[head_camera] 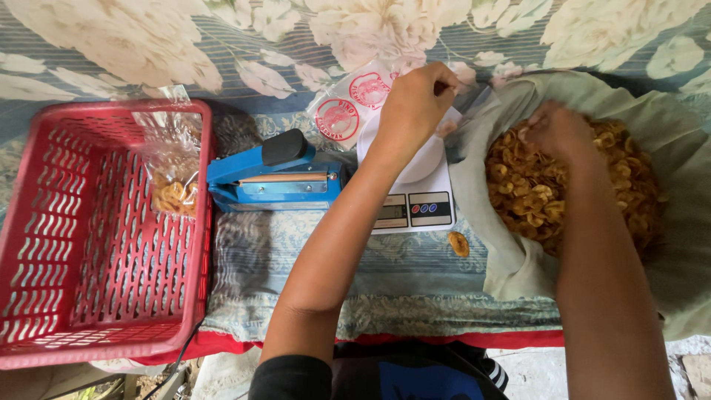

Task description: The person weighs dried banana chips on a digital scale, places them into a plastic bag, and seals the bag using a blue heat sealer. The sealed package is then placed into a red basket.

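Pinching a clear bag (pixel 452 122) in our left hand (pixel 415 100), we are grabbing chips (pixel 533 185) just right of it with our right hand (pixel 557 130).

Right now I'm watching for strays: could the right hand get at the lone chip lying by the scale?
Probably yes. The right hand sits in the chip sack, and the stray chip lies on open cloth just outside the sack's rim, beside the scale, with nothing over it.

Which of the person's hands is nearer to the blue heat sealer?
Left. The left hand is over the white scale, just beside the blue heat sealer; the right hand is farther away, in the chips.
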